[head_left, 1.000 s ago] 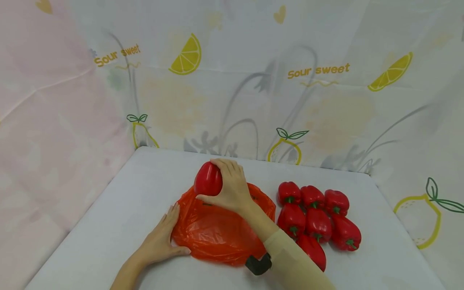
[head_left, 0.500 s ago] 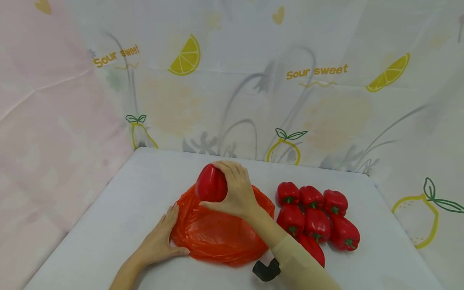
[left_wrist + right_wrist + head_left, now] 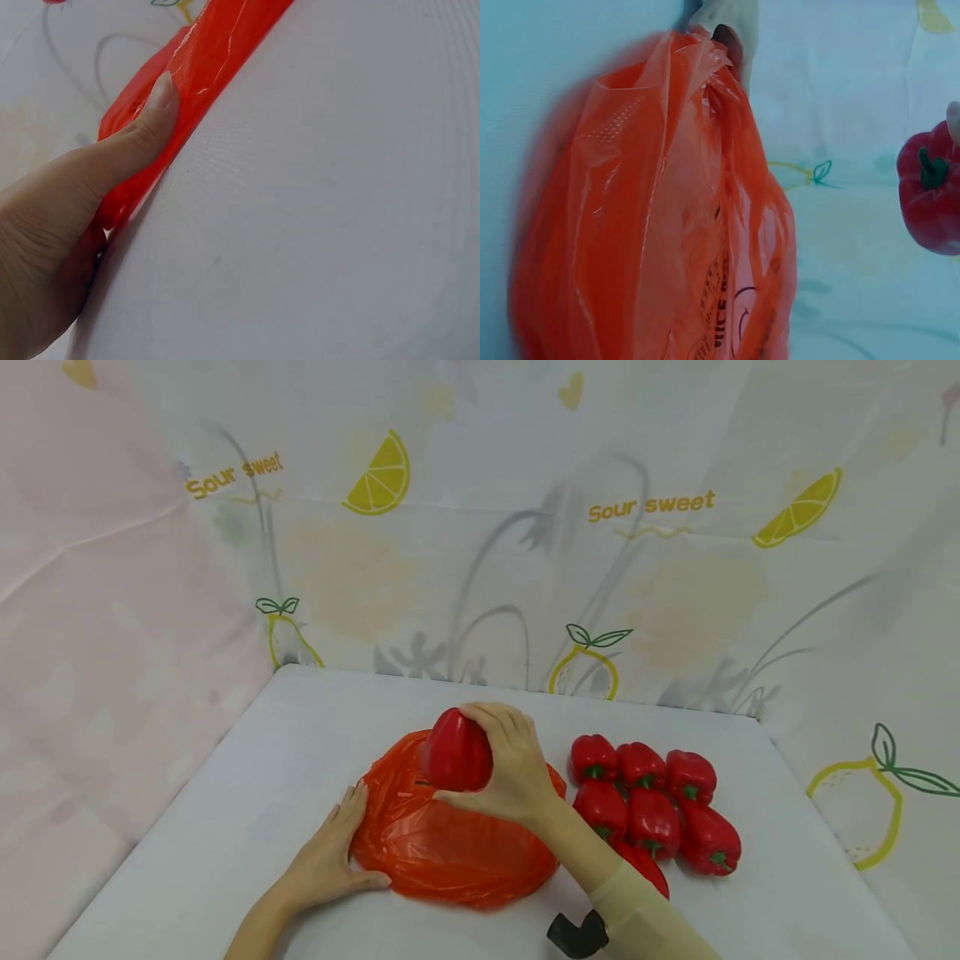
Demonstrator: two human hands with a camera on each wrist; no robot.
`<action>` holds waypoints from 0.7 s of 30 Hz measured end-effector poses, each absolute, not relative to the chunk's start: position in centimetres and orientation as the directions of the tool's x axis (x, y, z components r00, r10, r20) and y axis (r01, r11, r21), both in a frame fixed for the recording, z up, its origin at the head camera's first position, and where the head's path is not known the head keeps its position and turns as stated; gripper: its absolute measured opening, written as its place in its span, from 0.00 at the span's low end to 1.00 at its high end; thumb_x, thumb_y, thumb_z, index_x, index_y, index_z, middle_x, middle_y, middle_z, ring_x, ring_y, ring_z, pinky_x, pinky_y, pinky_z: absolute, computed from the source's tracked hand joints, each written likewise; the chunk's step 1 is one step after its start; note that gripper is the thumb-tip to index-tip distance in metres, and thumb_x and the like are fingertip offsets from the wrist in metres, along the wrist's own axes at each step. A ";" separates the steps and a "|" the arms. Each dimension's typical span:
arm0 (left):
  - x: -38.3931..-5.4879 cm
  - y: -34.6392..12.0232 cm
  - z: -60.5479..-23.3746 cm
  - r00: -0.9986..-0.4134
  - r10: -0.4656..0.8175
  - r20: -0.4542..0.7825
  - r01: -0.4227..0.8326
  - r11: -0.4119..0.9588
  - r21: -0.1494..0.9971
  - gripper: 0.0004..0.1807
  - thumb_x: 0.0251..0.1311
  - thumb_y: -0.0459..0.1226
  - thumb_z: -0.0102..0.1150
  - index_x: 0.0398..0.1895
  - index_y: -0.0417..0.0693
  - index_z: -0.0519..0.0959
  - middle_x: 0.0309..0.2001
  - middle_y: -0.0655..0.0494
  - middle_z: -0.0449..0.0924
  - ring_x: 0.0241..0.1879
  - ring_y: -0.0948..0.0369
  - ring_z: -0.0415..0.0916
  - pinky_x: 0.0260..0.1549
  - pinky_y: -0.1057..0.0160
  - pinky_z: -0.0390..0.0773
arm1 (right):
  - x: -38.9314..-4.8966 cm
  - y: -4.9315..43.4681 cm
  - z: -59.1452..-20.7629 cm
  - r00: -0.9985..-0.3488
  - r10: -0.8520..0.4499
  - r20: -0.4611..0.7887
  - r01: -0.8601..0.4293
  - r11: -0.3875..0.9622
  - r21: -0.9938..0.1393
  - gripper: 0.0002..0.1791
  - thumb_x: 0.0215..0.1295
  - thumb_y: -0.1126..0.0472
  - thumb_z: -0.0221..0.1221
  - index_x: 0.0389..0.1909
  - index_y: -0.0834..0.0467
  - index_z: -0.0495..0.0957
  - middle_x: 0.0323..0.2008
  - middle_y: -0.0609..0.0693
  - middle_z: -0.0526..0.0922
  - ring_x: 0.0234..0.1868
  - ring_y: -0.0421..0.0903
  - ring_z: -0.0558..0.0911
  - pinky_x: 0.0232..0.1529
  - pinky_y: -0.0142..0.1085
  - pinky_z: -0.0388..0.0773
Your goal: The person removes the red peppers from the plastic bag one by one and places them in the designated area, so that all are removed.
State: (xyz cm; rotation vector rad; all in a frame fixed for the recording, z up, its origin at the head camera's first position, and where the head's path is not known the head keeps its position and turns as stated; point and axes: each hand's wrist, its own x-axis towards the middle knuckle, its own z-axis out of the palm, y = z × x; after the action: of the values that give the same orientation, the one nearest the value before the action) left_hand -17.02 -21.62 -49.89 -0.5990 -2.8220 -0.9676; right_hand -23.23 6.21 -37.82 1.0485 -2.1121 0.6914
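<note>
A red bell pepper (image 3: 453, 756) is in my right hand (image 3: 513, 772), with the thumb below it and the fingers over its far side. It overlaps the far part of an orange plastic bag (image 3: 465, 856) that lies on the white table. The right wrist view shows the green stem of the pepper (image 3: 930, 191) and the printed, wrinkled side of the bag (image 3: 630, 225). My left hand (image 3: 322, 852) rests at the bag's left edge, fingers extended and thumb spread apart. Up close, its thumb (image 3: 142, 139) lies against the orange plastic.
Several red bell peppers (image 3: 652, 818) with green stems sit in close rows on the table (image 3: 795, 852), right of the bag. My right forearm partly covers the nearest one. A cloth backdrop (image 3: 480, 568) printed with lemons stands behind the table.
My right hand has carried the bell pepper rightward and a little toward me over the bag. The left hand stays at the bag's edge.
</note>
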 end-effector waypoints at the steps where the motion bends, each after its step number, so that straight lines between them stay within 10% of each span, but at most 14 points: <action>1: -17.0 -21.6 -49.9 -0.917 0.334 0.218 0.397 0.721 0.568 0.69 0.38 0.65 0.70 0.73 0.31 0.48 0.74 0.37 0.48 0.72 0.40 0.42 0.63 0.81 0.28 | -23.1 6.4 -37.8 -0.451 -0.472 0.757 -0.830 0.534 -0.161 0.54 0.35 0.42 0.76 0.64 0.60 0.64 0.60 0.52 0.71 0.60 0.50 0.67 0.55 0.47 0.72; 21: -17.0 -21.5 -49.9 -0.901 0.346 0.259 0.433 0.713 0.552 0.68 0.38 0.64 0.70 0.72 0.29 0.49 0.72 0.33 0.49 0.72 0.40 0.43 0.64 0.80 0.28 | -21.2 10.0 -37.6 -0.456 -0.435 0.776 -0.814 0.556 -0.166 0.55 0.32 0.43 0.77 0.63 0.61 0.66 0.59 0.52 0.72 0.59 0.52 0.69 0.51 0.49 0.74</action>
State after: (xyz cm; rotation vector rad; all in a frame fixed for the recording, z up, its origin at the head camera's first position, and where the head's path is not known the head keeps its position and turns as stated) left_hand -16.96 -21.51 -49.93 -0.6356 -2.7792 -0.9473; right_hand -21.18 9.99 -37.59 0.9997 -2.0958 0.6993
